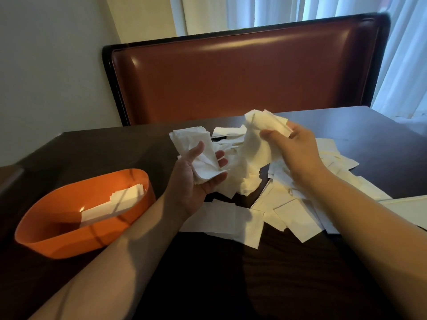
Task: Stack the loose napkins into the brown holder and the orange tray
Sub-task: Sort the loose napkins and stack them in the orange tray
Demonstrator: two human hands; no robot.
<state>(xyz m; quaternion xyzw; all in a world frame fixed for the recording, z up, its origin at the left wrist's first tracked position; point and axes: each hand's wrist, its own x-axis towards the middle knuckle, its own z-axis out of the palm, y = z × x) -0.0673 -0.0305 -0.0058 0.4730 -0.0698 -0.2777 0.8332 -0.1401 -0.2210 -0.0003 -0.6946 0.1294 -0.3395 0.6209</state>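
A pile of loose white napkins lies spread over the middle and right of the dark table. My left hand, palm up above the pile's left side, holds a small stack of napkins under its thumb. My right hand is raised over the pile and grips a crumpled napkin that hangs down toward the heap. The orange tray sits at the left, with a few flat napkins lying inside it. No brown holder is in view.
A red-brown padded bench back stands behind the dark table. White curtains hang at the right. A pale flat edge shows at the table's right side. The tray stands close to my left forearm.
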